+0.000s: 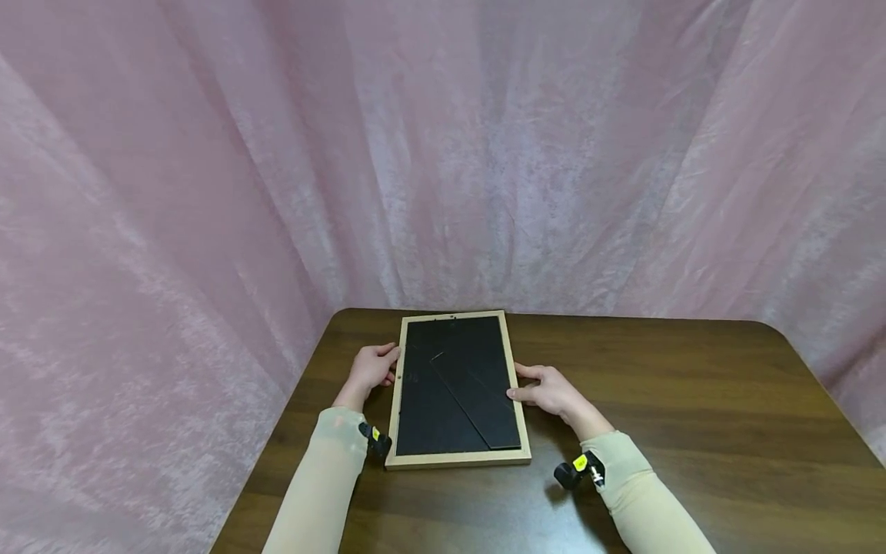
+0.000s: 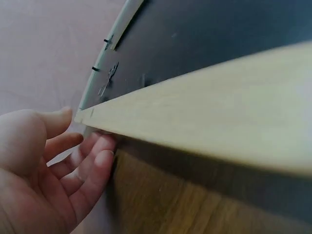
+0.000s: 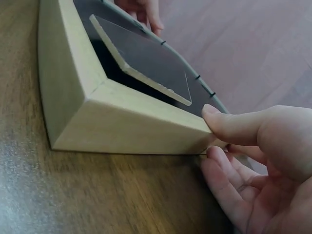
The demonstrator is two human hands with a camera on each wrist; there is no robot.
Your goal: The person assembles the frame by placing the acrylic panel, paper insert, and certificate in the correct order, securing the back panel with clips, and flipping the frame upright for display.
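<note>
A picture frame (image 1: pixel 457 459) with a pale wood rim lies face down on the dark wooden table (image 1: pixel 692 400). Its black backing (image 1: pixel 432 415) faces up, with a flat black easel stand (image 1: pixel 477 400) lying across it. My left hand (image 1: pixel 374 368) holds the frame's left edge, thumb on the rim and fingers curled under it (image 2: pixel 73 146). On the opposite side, my right hand (image 1: pixel 547 391) holds the right edge, thumb on top and fingers beneath (image 3: pixel 243 141). In the right wrist view the frame's rim (image 3: pixel 126 122) and the stand (image 3: pixel 141 53) show close up.
A pink curtain (image 1: pixel 443 154) hangs close behind and to the left of the table. The table's left edge (image 1: pixel 277 431) runs close to my left arm. Bare tabletop stretches to the right of the frame. Small black cameras sit on both wrists.
</note>
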